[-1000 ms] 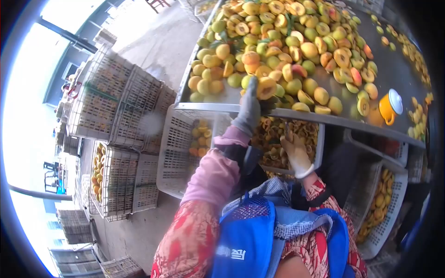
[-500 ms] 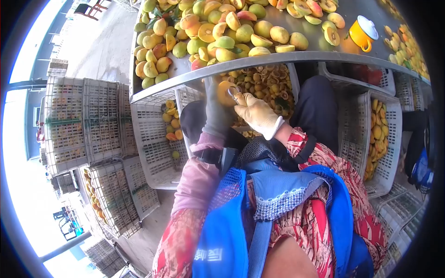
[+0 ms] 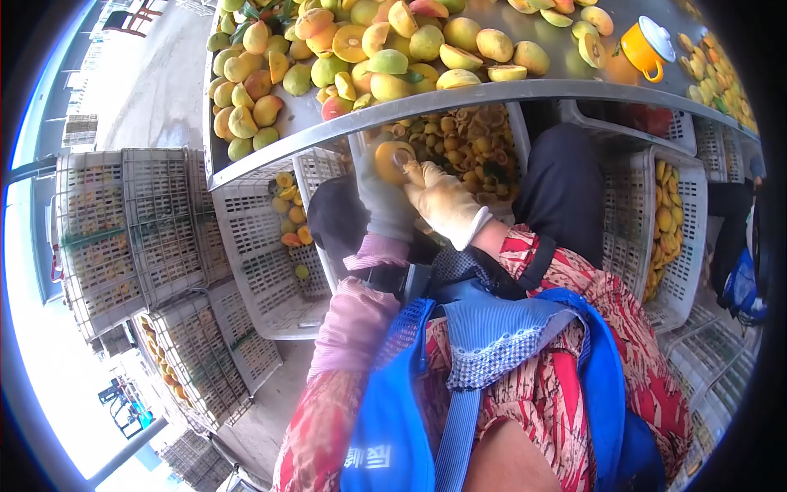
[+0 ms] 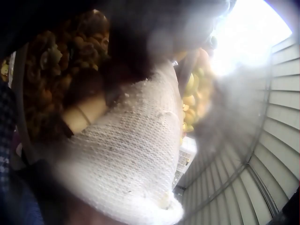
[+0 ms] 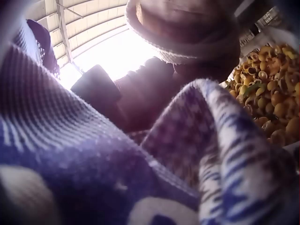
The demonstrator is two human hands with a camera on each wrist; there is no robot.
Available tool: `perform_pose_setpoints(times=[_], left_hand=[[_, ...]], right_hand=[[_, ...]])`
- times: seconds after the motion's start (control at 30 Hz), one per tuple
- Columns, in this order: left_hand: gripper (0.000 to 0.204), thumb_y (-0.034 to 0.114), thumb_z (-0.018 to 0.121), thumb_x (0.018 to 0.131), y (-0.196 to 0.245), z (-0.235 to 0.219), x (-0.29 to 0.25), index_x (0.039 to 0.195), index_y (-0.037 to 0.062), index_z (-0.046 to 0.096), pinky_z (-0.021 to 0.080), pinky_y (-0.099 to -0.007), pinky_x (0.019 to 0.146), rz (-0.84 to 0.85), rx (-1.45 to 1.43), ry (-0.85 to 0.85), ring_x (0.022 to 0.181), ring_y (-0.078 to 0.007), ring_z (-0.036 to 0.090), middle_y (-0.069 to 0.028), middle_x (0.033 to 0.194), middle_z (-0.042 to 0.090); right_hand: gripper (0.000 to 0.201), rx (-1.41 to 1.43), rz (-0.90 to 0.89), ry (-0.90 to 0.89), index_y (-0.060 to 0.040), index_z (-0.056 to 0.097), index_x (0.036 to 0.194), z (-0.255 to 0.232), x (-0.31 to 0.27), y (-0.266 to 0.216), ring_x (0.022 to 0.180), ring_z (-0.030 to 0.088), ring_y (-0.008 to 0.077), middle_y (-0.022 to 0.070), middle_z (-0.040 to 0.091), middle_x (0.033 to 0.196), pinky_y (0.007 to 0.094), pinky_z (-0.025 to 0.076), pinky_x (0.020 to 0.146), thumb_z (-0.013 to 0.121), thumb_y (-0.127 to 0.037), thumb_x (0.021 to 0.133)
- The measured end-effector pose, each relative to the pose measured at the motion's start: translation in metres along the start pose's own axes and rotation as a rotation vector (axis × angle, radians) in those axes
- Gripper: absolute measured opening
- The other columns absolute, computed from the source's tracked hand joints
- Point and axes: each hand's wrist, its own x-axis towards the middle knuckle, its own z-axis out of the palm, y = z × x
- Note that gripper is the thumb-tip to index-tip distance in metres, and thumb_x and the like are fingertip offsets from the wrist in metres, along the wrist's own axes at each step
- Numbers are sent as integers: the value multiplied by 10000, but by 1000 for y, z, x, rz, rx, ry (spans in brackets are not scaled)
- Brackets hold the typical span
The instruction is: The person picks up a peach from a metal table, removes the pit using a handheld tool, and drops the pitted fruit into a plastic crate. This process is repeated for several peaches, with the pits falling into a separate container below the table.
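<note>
My left hand (image 3: 384,201), in a grey glove, grips a halved peach (image 3: 393,161) below the table edge. Close against it is my right hand (image 3: 447,201), in a cream knit glove, holding a pitting tool with a metal loop (image 3: 402,157) at the fruit's cut face. The left wrist view shows the tool's wooden handle (image 4: 84,115) by the knit glove; dark blur hides the fingertips there. Beneath both hands a crate of pits and scraps (image 3: 484,135) lies between the knees. The right wrist view is mostly filled by cloth (image 5: 84,154).
Halved peaches (image 3: 393,61) are heaped on the metal table (image 3: 492,93), with a yellow mug (image 3: 648,49) to the right. A crate (image 3: 262,271) with some peach halves stands at left, another crate (image 3: 689,238) at right. Stacked crates (image 3: 139,230) line the far left.
My left hand has come down from the heap on the table with a peach half and met the tool in my right hand. The head view has tilted lower.
</note>
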Motion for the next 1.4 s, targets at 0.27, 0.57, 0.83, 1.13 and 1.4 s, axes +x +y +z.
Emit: perform_pose_setpoints(times=[0.27,0.57,0.83,1.13,1.4], left_hand=[[406,332,456,962,-30,-5,9,1118,-22,580,532,-364,824,-228,-376,91,897,-241,634,-134,1025,633],[410,347,448,959,-25,-5,7,1102,-7,598,529,-356,805,29,-87,-34,882,-247,629,-141,1005,641],[409,344,429,967,-8,0,0,1062,-20,591,525,-358,809,111,24,7,899,-238,618,-127,970,633],[224,89,568,796,-1,-5,4,1006,18,603,523,-355,746,82,129,-177,839,-295,627,-129,948,634],[301,251,530,915,24,-6,9,988,-24,630,520,-308,690,-563,-292,-397,780,-210,629,-112,890,656]], right_hand=[[288,-244,-394,-163,-16,560,1150,18,23,44,836,620,381,255,559,986,416,546,707,512,-129,889],[350,204,-99,-79,41,561,1006,7,5,13,811,656,373,258,646,837,415,502,707,562,-271,847],[292,72,-258,-147,29,569,1022,14,17,30,846,631,384,261,619,893,416,507,727,527,-226,885],[289,-216,-562,-159,20,586,1074,15,21,59,800,612,374,249,566,1075,392,540,737,572,-156,844],[289,294,231,-659,-96,515,806,-55,1,4,377,337,85,-30,347,499,263,234,361,530,-358,926]])
